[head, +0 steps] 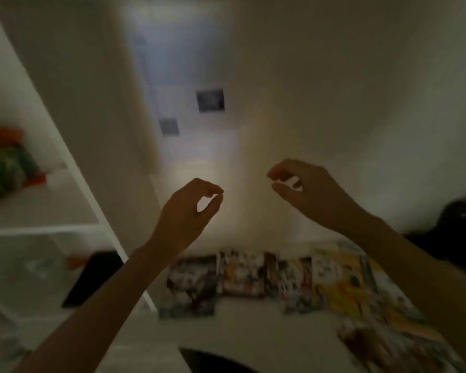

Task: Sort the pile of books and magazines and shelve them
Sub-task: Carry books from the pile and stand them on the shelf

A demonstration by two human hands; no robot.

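The picture is dim and blurred. Several colourful books and magazines (242,275) lie spread in a row on the white surface (253,327) below my hands, with a yellow-covered magazine (342,281) at the right. My left hand (189,211) is raised in the air above them, its thumb and forefinger curled till they nearly meet, holding nothing. My right hand (304,187) hangs in the air further right, its fingers loosely curled and nothing visible in them. White shelves (41,230) stand at the left.
A red and green object (6,168) lies on the upper shelf at the left. A dark flat item (92,278) leans in the lower shelf. A black rounded object (457,235) sits at the right edge. Two dark squares (210,100) hang on the wall ahead.
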